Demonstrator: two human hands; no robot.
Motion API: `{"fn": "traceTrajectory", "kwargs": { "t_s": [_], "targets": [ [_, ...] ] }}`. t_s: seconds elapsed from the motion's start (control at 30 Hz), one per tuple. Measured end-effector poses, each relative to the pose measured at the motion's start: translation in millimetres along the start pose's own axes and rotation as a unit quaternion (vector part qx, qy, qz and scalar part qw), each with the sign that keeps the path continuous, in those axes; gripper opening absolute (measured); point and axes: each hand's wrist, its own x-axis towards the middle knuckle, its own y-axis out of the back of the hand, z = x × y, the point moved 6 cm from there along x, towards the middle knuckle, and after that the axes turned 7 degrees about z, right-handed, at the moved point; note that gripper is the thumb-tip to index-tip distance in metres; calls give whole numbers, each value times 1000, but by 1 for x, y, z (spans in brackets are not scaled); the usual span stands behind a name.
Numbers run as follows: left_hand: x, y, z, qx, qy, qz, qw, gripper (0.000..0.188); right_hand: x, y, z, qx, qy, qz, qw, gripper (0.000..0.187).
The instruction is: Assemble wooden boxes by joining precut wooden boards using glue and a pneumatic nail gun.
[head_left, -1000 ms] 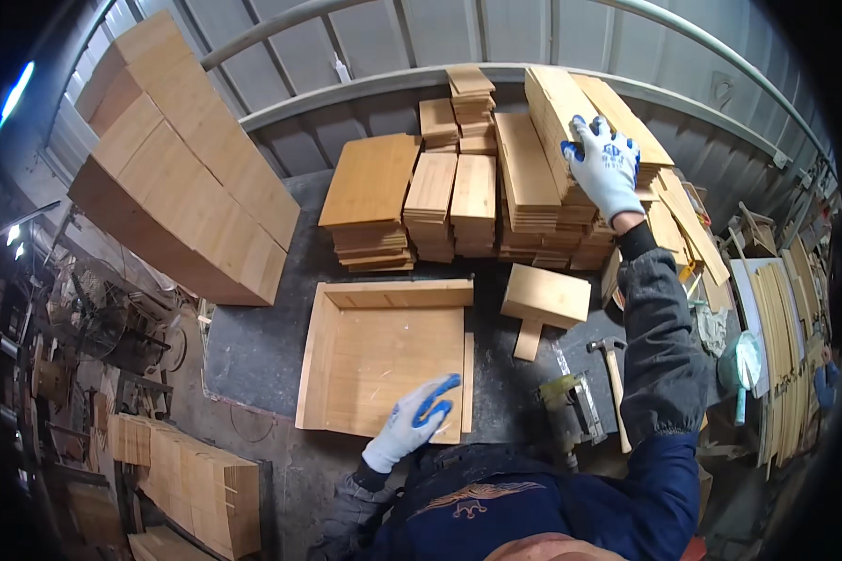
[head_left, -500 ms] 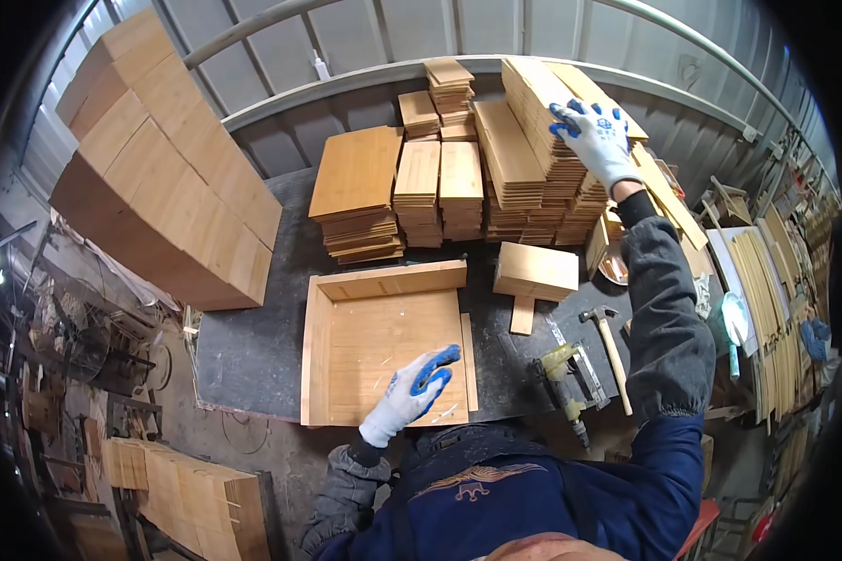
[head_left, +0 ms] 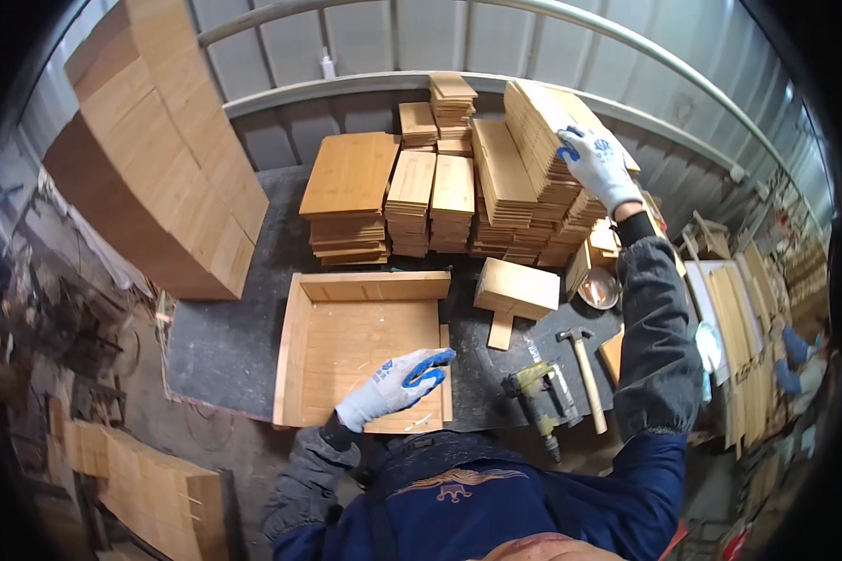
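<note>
The right hand (head_left: 597, 166), in a white glove with blue palm, lies with fingers curled over the top of a leaning stack of thin pale wooden boards (head_left: 538, 154) at the far right of the dark workbench (head_left: 220, 341); it grips the uppermost boards' edge, though how many it has hold of cannot be told. The left hand (head_left: 395, 385), gloved the same, rests flat and open on the near right corner of a shallow open wooden tray (head_left: 360, 344), holding nothing.

The tilted stack looks the likeliest trouble: a pull on the top boards could drag their neighbours off, sending them onto the small wooden block with a handle (head_left: 513, 294) or the hammer (head_left: 582, 365) below. The yellow nail gun (head_left: 538, 393) lies at the bench's near edge, where a swept sleeve could knock it off.

Room is tight. Lower board stacks (head_left: 388, 201) crowd the far edge, and tall wooden panels (head_left: 154, 154) wall the left. Open bench shows only left of the tray and between tray and tools.
</note>
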Motion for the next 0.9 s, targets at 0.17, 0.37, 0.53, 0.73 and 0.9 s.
{"fn": "traceTrajectory", "kwargs": {
  "t_s": [0.17, 0.37, 0.53, 0.73, 0.9],
  "targets": [
    [3, 11, -1, 39, -18, 1, 999, 39, -5, 12, 17, -44, 35, 165, 985, 26],
    [-7, 15, -2, 64, -17, 37, 997, 37, -3, 30, 18, -19, 11, 222, 975, 24],
    [-9, 40, -4, -27, -1, 137, 990, 39, 3, 46, 15, 23, 4, 228, 973, 26],
    [-14, 49, 10, -44, 66, 125, 989, 38, -12, 39, 19, -37, -35, 170, 984, 27],
    [-31, 49, -9, -28, 54, 164, 985, 46, -26, 67, 10, -17, -7, 327, 945, 33]
  ]
}}
